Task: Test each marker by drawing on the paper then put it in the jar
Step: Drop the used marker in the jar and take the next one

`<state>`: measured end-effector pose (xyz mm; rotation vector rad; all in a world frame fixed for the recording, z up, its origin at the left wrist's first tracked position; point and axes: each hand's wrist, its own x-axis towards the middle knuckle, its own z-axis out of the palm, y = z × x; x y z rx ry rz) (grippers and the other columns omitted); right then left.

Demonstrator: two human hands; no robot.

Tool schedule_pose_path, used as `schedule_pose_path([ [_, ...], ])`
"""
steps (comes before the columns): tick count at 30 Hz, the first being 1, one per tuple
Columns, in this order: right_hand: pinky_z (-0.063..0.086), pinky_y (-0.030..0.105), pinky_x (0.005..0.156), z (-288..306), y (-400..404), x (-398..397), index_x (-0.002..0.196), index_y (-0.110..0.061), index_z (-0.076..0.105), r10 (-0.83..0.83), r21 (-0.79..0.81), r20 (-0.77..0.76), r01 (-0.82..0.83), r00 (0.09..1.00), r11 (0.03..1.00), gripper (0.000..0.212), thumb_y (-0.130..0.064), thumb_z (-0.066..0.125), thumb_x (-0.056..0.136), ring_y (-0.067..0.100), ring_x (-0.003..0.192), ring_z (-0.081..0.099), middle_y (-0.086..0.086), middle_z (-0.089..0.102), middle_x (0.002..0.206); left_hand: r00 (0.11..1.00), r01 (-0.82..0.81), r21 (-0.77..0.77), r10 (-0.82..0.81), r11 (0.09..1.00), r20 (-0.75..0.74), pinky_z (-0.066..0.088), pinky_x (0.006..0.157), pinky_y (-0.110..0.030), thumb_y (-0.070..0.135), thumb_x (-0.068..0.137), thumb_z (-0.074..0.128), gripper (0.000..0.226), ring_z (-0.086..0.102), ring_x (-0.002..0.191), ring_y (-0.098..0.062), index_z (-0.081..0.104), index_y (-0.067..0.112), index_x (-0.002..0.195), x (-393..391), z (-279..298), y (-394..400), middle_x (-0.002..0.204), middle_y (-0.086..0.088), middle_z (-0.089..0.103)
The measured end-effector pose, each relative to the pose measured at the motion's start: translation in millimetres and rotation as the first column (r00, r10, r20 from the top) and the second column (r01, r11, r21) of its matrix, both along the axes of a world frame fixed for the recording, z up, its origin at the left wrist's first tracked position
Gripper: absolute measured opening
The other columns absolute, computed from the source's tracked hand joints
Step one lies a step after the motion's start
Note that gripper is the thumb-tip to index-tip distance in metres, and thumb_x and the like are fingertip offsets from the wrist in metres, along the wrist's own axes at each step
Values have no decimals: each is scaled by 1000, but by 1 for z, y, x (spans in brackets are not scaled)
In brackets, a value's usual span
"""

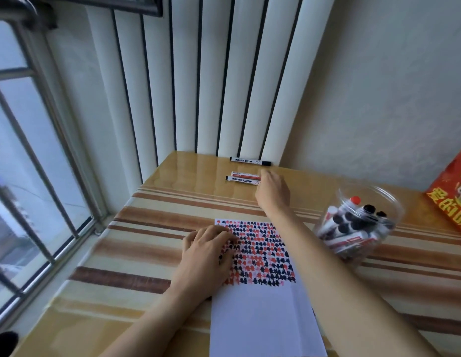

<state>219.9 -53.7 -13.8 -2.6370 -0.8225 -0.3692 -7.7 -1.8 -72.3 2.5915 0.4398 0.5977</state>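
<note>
While my left hand (207, 249) presses flat on the paper (260, 313), my right hand (271, 190) reaches, grip state indeterminable, for light, rigid, smooth markers (243, 176); I advise a mid-barrel pinch.

Soft daylight, wide-angle view with bent edges

Pale light enters through the barred glass window (31, 155) on the left, leaving a sheen on the glossy striped tan tabletop (188, 171); shadows are faint, the window bars blur, and straight lines bow toward the frame edges.
</note>
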Motion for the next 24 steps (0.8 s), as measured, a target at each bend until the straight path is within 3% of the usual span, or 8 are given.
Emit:
schedule_pose_path([
  [4, 58, 37, 83, -15, 3, 19, 137, -5, 57, 50, -148, 51, -41, 997, 988, 41, 5, 59, 96, 26, 108, 63, 10, 62, 130, 1000, -1, -5, 1, 1000, 9, 17, 117, -37, 44, 97, 49, 28, 37, 132, -3, 57, 44, 124, -1, 0, 0, 135, 23, 48],
  [6, 50, 34, 65, -22, 3, 22, 118, -6, 60, 51, -212, 71, -35, 996, 977, 18, -3, 52, 102, 25, 92, 62, 10, 60, 114, 1000, -1, -4, 1, 1000, 13, 16, 117, -37, 43, 97, 50, 28, 37, 132, -3, 58, 44, 124, -1, 0, 0, 134, 22, 49],
  [8, 41, 31, 61, -22, 2, 21, 103, -9, 54, 48, -192, 45, -39, 998, 981, 12, -6, 43, 107, 26, 85, 61, 12, 59, 107, 1000, -1, -2, 1, 1000, 10, 15, 117, -37, 44, 97, 50, 28, 37, 133, -4, 58, 43, 124, 0, 0, 0, 135, 22, 49],
  [12, 40, 27, 61, -9, -10, 4, 118, -6, 56, 72, -147, 24, -68, 997, 987, 13, -11, 49, 108, 18, 79, 56, 9, 61, 117, 1000, 3, -7, -3, 1000, 2, 14, 116, -36, 45, 98, 50, 29, 37, 133, -5, 59, 42, 125, -1, 3, -1, 135, 21, 49],
  [15, 44, 23, 56, -4, -24, -32, 119, -3, 57, 147, 114, 11, -147, 989, 983, 19, -14, 59, 103, 17, 73, 61, 8, 64, 104, 999, -2, -16, 2, 1000, 33, 16, 115, -37, 45, 98, 49, 31, 38, 134, -9, 61, 38, 126, -2, 8, -4, 136, 15, 51],
  [18, 40, 16, 48, -4, -54, -79, 96, -15, 59, 279, 510, -229, -129, 932, 850, 8, -20, 65, 98, 5, 54, 56, -3, 65, 74, 993, -9, 10, 8, 1000, 121, 21, 114, -39, 43, 99, 43, 37, 44, 132, -12, 59, 30, 130, -3, 14, -8, 134, 9, 55],
  [21, 41, 29, 49, -7, -89, -120, 80, -20, 60, 495, 696, -473, -35, 729, 717, 15, -29, 68, 89, 16, 54, 55, 4, 61, 63, 985, 35, 6, -36, 999, 169, 25, 112, -39, 46, 100, 34, 43, 47, 125, -9, 56, 27, 131, -4, 21, -12, 128, 12, 58],
  [24, 42, 26, 48, -13, -118, -145, 92, -16, 61, 675, 811, -527, 69, 516, 581, 9, -23, 66, 90, 25, 58, 58, 14, 66, 74, 977, 144, 50, -150, 988, 153, 30, 100, -37, 44, 103, 30, 39, 56, 107, -10, 61, 27, 118, -5, 22, -18, 108, 17, 61],
])
